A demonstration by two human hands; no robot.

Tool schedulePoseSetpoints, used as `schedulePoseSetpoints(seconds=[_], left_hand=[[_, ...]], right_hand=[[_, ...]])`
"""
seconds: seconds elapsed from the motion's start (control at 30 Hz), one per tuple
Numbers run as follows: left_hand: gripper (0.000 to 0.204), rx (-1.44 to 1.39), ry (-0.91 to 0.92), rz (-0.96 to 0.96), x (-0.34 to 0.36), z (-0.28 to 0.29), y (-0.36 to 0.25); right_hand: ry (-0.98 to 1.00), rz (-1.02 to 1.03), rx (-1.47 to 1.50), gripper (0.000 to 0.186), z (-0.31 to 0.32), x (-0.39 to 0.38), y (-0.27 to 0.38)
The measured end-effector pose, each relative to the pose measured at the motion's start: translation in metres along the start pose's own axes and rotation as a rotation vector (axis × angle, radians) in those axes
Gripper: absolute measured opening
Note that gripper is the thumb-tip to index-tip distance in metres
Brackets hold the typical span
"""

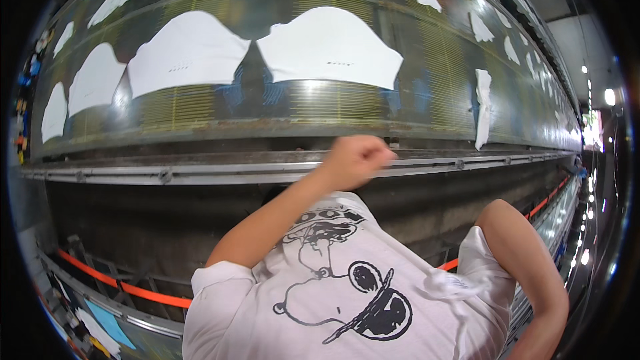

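Note:
My left hand (360,160) is held over the near metal rail of a long table, its fingers curled into a loose fist. I see nothing in it. Beyond it, a white sleeve-shaped fabric piece (330,43) lies flat on the table, with a small dark print near its lower edge. A similar white fabric piece (188,53) is spread to its left. My right arm (530,267) bends down at my side, and its hand is outside the picture.
The long table (453,87) has a glossy dark top with yellow-lined patches. A narrow, crumpled white cloth strip (483,110) lies to the right. Several more white pieces sit at the far side and left. The metal rail (233,172) runs along the near edge. An orange bar (157,295) is behind me.

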State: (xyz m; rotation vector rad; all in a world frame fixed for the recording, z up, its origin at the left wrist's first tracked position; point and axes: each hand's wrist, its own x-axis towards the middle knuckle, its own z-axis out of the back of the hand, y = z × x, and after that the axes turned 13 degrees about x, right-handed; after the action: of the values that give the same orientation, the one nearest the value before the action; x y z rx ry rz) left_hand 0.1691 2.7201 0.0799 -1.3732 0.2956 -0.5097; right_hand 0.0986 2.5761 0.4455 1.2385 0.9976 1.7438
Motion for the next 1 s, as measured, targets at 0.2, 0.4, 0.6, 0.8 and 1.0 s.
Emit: schedulePoseSetpoints(seconds=[0.2,0.4,0.6,0.8,1.0], left_hand=[[0.024,0.149,-0.485,0.496,0.017,0.07,0.162],[0.046,0.52,-0.733,0.779,0.051,0.136,0.212],[0.039,0.776,-0.77,0.93,0.082,0.117,0.197],[0.031,0.927,-0.606,1.044,0.104,0.107,0.184],[0.024,0.321,-0.723,0.863,0.105,0.121,0.201]], right_hand=[[-0.922,0.418,0.254,0.027,0.078,-0.187,-0.144],[-2.148,-1.113,-0.308,0.026,0.091,-0.394,-0.414],[-2.125,-1.5,-0.508,0.03,0.085,-0.403,-0.458],[-2.05,-1.714,-0.404,0.025,0.109,-0.384,-0.454],[-2.07,-1.255,-0.209,0.017,0.108,-0.406,-0.462]])
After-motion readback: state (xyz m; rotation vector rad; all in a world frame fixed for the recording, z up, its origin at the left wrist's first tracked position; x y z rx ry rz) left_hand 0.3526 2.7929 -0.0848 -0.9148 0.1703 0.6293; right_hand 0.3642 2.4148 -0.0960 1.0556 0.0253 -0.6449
